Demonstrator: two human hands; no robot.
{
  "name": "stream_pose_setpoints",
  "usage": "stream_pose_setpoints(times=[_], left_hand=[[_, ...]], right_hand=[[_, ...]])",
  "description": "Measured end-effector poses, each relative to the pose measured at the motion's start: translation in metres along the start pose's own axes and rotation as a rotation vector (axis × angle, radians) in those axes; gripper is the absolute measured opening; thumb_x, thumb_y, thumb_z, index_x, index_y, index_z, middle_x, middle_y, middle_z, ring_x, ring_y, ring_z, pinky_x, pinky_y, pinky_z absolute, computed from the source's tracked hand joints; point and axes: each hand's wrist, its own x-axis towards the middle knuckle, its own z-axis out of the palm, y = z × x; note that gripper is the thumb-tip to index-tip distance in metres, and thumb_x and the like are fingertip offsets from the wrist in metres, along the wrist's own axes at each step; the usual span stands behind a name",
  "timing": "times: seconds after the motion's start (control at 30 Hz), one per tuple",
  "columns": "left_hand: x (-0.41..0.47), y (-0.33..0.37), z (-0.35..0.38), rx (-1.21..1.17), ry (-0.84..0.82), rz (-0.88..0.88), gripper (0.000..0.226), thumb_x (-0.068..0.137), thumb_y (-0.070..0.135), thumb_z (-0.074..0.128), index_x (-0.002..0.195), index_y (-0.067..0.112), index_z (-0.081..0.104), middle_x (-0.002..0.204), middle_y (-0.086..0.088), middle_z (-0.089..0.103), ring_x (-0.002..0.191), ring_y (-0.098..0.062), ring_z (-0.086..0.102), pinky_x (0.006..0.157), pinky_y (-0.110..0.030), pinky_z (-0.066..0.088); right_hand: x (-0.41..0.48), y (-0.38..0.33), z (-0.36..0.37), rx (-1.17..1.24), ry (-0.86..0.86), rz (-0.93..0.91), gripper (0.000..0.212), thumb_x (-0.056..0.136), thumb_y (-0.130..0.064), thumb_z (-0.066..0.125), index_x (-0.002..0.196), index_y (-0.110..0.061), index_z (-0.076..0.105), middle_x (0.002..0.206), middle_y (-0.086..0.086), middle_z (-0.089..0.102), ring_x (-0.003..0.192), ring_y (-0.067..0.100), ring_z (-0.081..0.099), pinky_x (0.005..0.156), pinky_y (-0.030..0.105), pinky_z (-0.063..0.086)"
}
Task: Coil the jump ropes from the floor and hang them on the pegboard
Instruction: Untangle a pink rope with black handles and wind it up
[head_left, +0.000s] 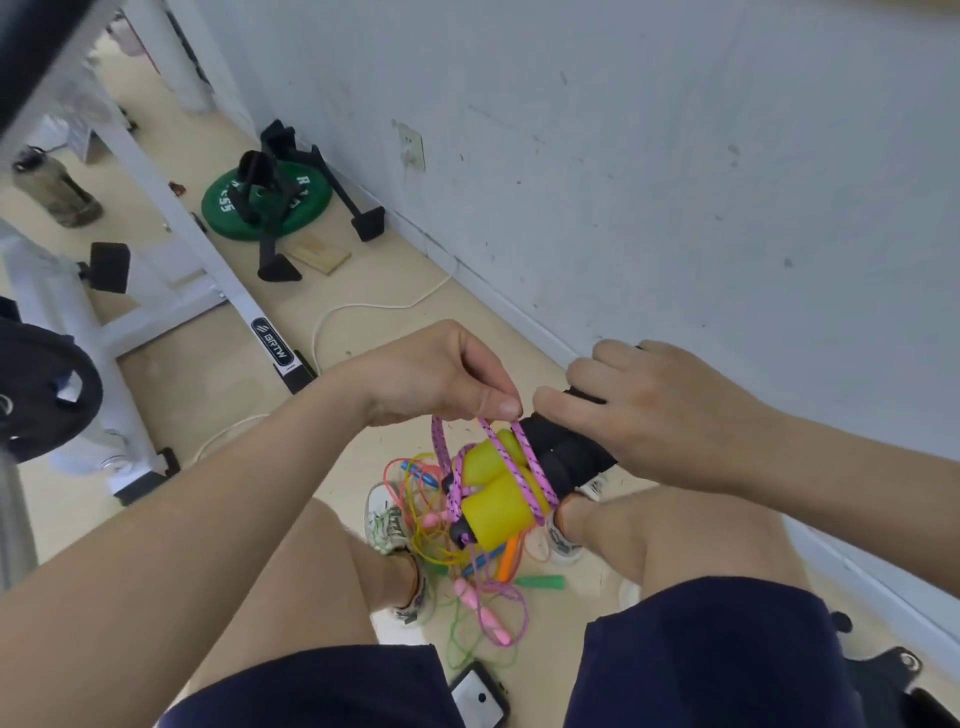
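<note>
1. Jump rope (480, 460) is up in the air in front of the person, above the knees. Both hands hold it.
2. Its two handles (493, 512) lie side by side. Their long way runs from the yellow ends, low and to the left, up to the black ends on the right.
3. The right hand (654, 410) is on the black ends. Its grip is clamped round them, with the fingers curled over the top.
4. The left hand (431, 374) is just beside it, over the yellow part. Its grip is a pinch, with thumb and finger pressed together on a loop of the pink cord (535, 462).
5. The pink cord goes across the handles, not along them. So the next turn likely has to go sideways round the handles, and the left hand is the nearer one to do it.
6. A pile of ropes (467, 587) lies on the floor (363, 280) between the feet, not yet coiled.
7. The pegboard is not in view.
</note>
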Motion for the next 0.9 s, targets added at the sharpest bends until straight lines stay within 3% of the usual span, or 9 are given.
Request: stream_pose_setpoints(times=[0.1,0.2,0.33,0.4,0.43,0.5,0.63,0.77,0.9], left_hand=[[0.0,-0.01,0.002,-0.308,0.063,0.035,0.033,0.045,0.036,0.093,0.065,0.014,0.078,0.054,0.0,0.061,0.046,-0.006,0.047,0.043,-0.014,0.037],[-0.006,-0.014,0.016,-0.544,0.152,0.143,0.032,0.044,0.034,0.089,0.06,0.01,0.076,0.055,-0.004,0.065,0.045,-0.008,0.057,0.045,-0.016,0.047],[-0.013,-0.018,0.047,-0.86,0.384,0.098,0.05,0.003,0.036,0.096,0.04,0.017,0.068,0.047,0.004,0.063,0.04,-0.005,0.059,0.04,-0.017,0.048],[-0.007,-0.025,0.061,-0.851,0.431,0.126,0.028,0.055,0.019,0.088,0.042,0.021,0.064,0.042,0.011,0.048,0.034,-0.002,0.039,0.034,-0.015,0.031],[-0.002,-0.03,0.069,-0.792,0.5,0.154,0.039,0.077,0.007,0.07,0.042,0.021,0.059,0.042,0.01,0.039,0.036,-0.003,0.029,0.035,-0.016,0.023],[0.005,-0.031,0.08,-0.58,0.687,0.17,0.05,0.089,0.0,0.053,0.044,0.022,0.051,0.045,0.007,0.032,0.042,-0.007,0.022,0.042,-0.02,0.017],[0.005,-0.022,0.097,0.033,0.887,0.221,0.035,0.098,0.02,0.053,0.066,0.029,0.06,0.051,0.012,0.052,0.052,-0.003,0.045,0.051,-0.023,0.032],[-0.005,-0.02,0.094,0.624,0.829,0.097,0.027,0.101,0.031,0.042,0.087,0.017,0.06,0.072,-0.006,0.065,0.073,-0.032,0.058,0.058,-0.038,0.038],[-0.019,-0.014,0.096,1.101,0.746,0.144,0.01,0.085,0.022,0.07,0.089,0.014,0.066,0.053,-0.006,0.061,0.047,-0.033,0.057,0.045,-0.027,0.023]], right_hand=[[-0.003,0.004,0.001,0.097,0.077,0.085,0.036,0.082,-0.002,0.045,0.115,-0.014,0.048,0.081,0.008,0.055,0.065,0.028,0.048,0.046,0.039,0.044],[-0.007,-0.001,0.002,0.209,0.172,0.209,0.046,0.074,-0.005,0.061,0.117,-0.015,0.048,0.087,0.008,0.059,0.071,0.029,0.052,0.052,0.038,0.047],[-0.008,-0.016,0.011,0.413,0.308,0.416,0.048,0.07,-0.009,0.06,0.116,-0.019,0.048,0.091,0.008,0.061,0.078,0.031,0.057,0.057,0.042,0.05],[-0.007,-0.024,0.018,0.463,0.37,0.514,0.052,0.068,-0.009,0.067,0.116,-0.018,0.049,0.089,0.008,0.061,0.077,0.029,0.057,0.064,0.038,0.049],[-0.006,-0.029,0.022,0.491,0.399,0.565,0.053,0.068,-0.008,0.069,0.116,-0.017,0.051,0.09,0.008,0.062,0.078,0.029,0.058,0.069,0.033,0.047],[-0.002,-0.038,0.029,0.576,0.444,0.697,0.05,0.07,-0.008,0.073,0.117,-0.012,0.056,0.094,0.007,0.064,0.083,0.028,0.061,0.073,0.027,0.043],[0.005,-0.043,0.036,0.641,0.374,0.969,0.038,0.08,-0.019,0.068,0.116,-0.016,0.056,0.095,0.002,0.062,0.084,0.025,0.059,0.068,0.036,0.049],[0.01,-0.031,0.032,0.353,0.01,1.027,0.036,0.085,-0.017,0.059,0.119,-0.016,0.049,0.094,0.007,0.055,0.078,0.028,0.05,0.055,0.035,0.038],[0.017,-0.025,0.018,0.062,-0.349,0.868,0.035,0.085,-0.007,0.052,0.119,-0.013,0.043,0.102,0.007,0.052,0.078,0.025,0.035,0.047,0.029,0.023]])
